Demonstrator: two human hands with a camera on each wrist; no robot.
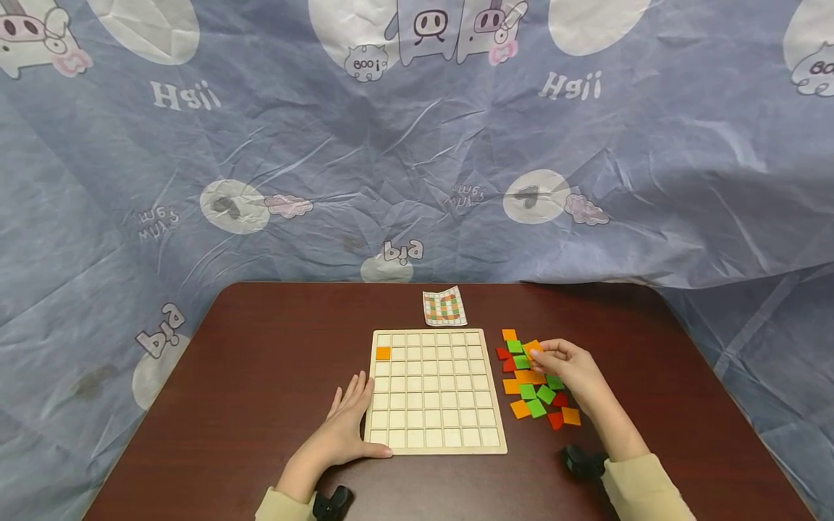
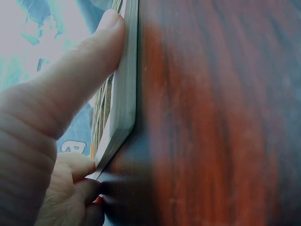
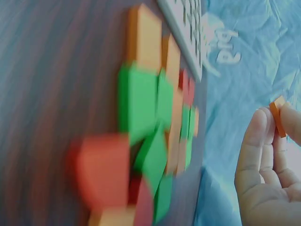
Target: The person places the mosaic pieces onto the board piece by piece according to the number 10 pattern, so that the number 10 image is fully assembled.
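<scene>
A pale wooden board (image 1: 433, 419) with a grid of square recesses lies on the table. One orange square tile (image 1: 383, 353) sits in its left column, second row from the far side. My left hand (image 1: 342, 427) rests along the left edge with fingers extended, its thumb on the near left corner; the left wrist view shows the thumb (image 2: 89, 61) against the board's side. Right of the board, my right hand (image 1: 576, 370) pinches another orange square tile (image 3: 278, 116) between thumb and fingers, raised over a group of loose tiles.
Loose green tiles (image 1: 536, 408), orange tiles (image 1: 570, 416) and red tiles (image 1: 555, 420), some with a curved edge, lie to the board's right. Beyond the board is a paper card (image 1: 445, 307) with a coloured grid pattern. A blue patterned cloth (image 1: 391, 145) hangs behind the table.
</scene>
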